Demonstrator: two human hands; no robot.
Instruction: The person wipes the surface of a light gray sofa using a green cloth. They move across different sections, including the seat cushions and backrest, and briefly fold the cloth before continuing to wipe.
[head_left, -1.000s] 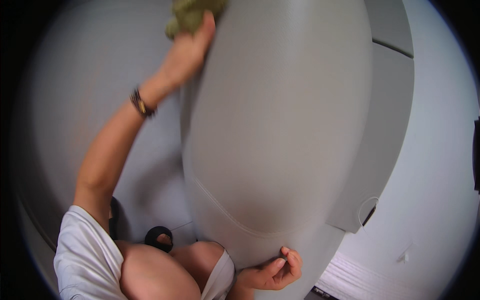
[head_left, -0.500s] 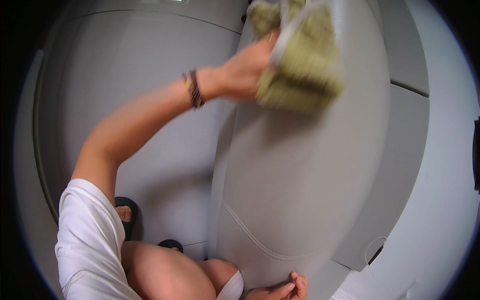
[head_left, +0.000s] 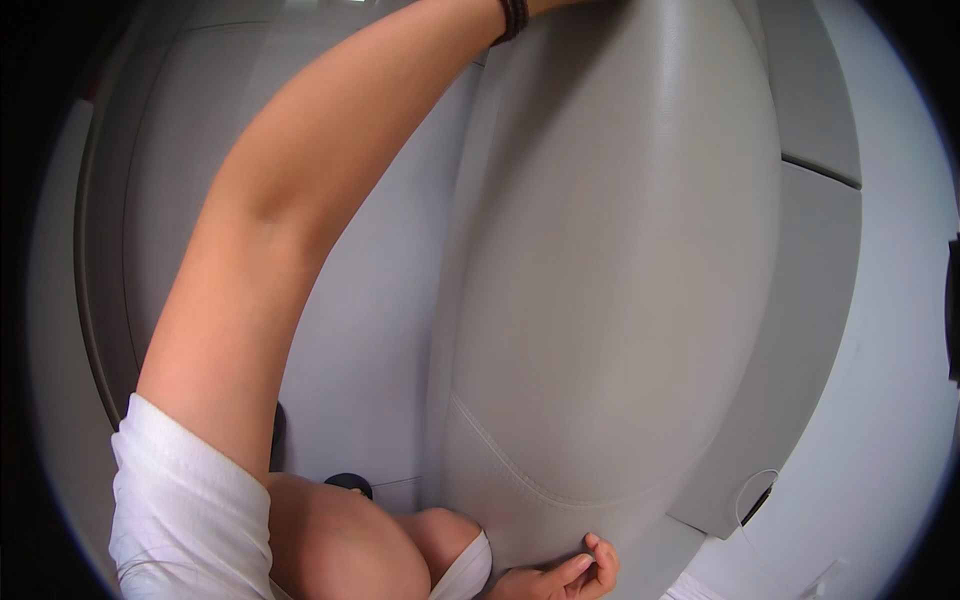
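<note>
Clearly a stiff, smooth, padded grey seat cushion (head_left: 620, 300); grip its lower edge. Right hand (head_left: 560, 575) fingers curl there, touching; left hand out of frame, can't tell.

- The padded seat back (head_left: 620, 270) is a plain light grey, faintly grained, with a tone-on-tone stitched seam curving along its lower edge.
- The panel (head_left: 770, 330) beside it is a slightly darker, flat grey.
- The surface (head_left: 370, 330) behind the arm is a pale bluish grey with no pattern.
- The sleeve (head_left: 185, 510) is plain white.
- The wristband (head_left: 514, 14) is dark brown, nearly black.
- The shorts hem (head_left: 462, 572) at the knee is white.
- The footwear (head_left: 348, 484) showing low down is black.
</note>
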